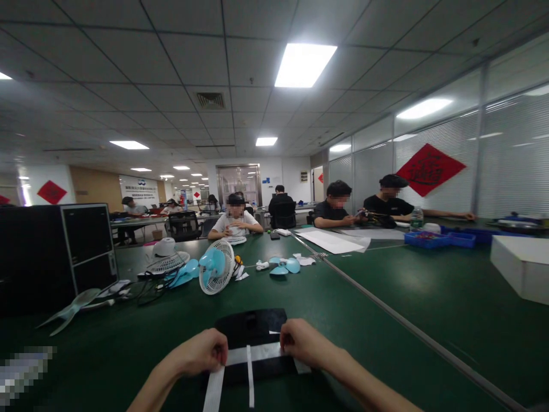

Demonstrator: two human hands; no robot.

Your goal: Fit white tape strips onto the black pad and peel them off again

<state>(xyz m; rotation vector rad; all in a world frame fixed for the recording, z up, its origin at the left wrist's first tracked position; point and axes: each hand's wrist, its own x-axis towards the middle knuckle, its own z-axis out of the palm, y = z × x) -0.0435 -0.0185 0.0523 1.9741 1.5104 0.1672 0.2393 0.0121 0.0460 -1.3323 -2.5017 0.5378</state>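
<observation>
Left hand (214, 350) and right hand (295, 343): fingers closed on opposite ends of pale strip (266, 351), lying across black panel (251, 323), near side of green desk (364, 332). Fan (215, 268) farther off, left.

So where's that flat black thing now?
At the bottom of the head view, slightly left of centre, the flat black thing lies on the green table between the left hand and right hand, under white strips.

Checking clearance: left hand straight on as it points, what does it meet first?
The left hand would likely meet the black panel, just past the white strip it touches; depth unclear.
</observation>
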